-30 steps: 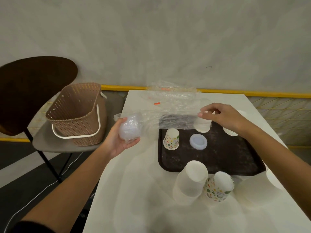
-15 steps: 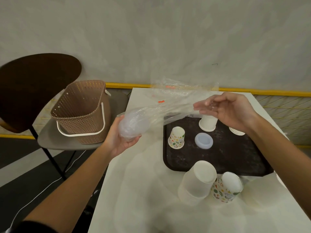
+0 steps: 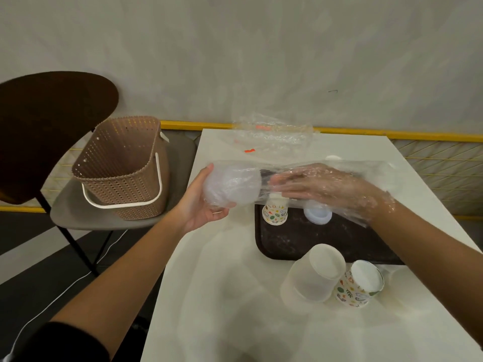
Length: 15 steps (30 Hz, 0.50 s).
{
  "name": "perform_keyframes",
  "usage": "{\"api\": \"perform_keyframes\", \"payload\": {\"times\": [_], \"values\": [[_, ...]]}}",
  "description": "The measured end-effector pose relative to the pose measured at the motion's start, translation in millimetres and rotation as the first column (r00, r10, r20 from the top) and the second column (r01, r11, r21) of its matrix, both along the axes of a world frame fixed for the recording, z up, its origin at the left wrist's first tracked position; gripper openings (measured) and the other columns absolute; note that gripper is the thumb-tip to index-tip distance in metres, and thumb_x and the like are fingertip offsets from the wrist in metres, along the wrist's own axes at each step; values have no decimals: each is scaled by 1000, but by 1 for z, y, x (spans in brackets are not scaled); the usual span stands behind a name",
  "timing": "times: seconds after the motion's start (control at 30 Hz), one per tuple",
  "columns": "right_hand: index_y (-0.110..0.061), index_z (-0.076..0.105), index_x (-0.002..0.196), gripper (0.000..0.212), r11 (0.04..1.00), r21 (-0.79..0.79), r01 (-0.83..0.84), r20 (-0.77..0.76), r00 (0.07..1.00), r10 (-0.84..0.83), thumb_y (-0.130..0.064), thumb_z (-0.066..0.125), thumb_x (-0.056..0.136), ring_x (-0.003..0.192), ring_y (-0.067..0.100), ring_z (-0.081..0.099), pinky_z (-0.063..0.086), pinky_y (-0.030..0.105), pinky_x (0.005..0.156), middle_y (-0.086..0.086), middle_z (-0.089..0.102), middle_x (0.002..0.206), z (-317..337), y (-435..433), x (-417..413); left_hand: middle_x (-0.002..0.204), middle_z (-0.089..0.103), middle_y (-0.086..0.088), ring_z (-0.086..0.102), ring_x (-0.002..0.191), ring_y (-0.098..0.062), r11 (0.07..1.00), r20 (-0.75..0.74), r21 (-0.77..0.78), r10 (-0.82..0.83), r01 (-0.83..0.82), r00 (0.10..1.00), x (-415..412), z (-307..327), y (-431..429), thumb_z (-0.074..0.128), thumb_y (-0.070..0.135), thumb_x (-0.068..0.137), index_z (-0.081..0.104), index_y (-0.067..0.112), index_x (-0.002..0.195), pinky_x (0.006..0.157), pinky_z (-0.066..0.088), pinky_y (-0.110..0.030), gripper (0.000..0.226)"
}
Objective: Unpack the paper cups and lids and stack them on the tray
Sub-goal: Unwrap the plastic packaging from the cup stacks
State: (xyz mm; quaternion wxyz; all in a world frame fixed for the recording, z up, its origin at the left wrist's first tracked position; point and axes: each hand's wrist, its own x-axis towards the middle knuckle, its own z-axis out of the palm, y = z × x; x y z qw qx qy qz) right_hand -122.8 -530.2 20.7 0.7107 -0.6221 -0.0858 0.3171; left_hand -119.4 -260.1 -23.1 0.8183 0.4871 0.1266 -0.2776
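L hand (image 3: 201, 205) grips lid stack (image 3: 231, 186) thru bag (image 3: 371, 173); R hand (image 3: 326, 186) inside bag

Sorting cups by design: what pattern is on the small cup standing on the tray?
Colourful leaf-like prints on white, head view.

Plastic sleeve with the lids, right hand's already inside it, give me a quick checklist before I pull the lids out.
1. Closed end held: ok. The left hand cups the lids through the plastic sleeve.
2. Right hand inside the sleeve: ok, fingers pointing at the lids.
3. Grip on the lids: not ok, the fingertips look just short of them.
4. Landing spot on the tray: ok, bare area in front of the lid stack and the patterned cup.
5. Number of lids left in the sleeve: cannot tell, the plastic blurs them.
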Motion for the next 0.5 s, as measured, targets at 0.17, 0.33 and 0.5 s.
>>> {"api": "perform_keyframes", "payload": {"times": [0.17, 0.33, 0.5], "values": [[-6, 56, 121, 37, 963, -212, 169, 189, 973, -129, 9, 41, 91, 102, 25, 65, 56, 23, 80, 13, 65, 113, -28, 14, 20, 118, 60, -8, 65, 95, -27, 996, 79, 81, -52, 45, 996, 2, 1, -12, 36, 55, 93, 50, 26, 126, 75, 56, -35, 46], [-24, 64, 104, 33, 807, -426, 409, 455, 868, -199, 2, 60, 85, 78, 17, 66, 53, 13, 60, 7, 66, 97, -30, 34, 21, 130, 56, -7, 63, 103, -25, 990, 161, 139, -59, 36, 985, 8, 2, -10, 46, 40, 94, 55, 24, 124, 74, 55, -30, 35], [-20, 58, 103, 32, 669, -388, 634, 699, 676, -235, 2, 65, 80, 65, 10, 57, 46, 6, 51, 2, 61, 87, -17, 49, 8, 121, 59, -6, 68, 87, -19, 977, 184, 210, -9, -30, 983, 11, 7, -11, 48, 40, 94, 57, 20, 119, 67, 55, -26, 33]]}}
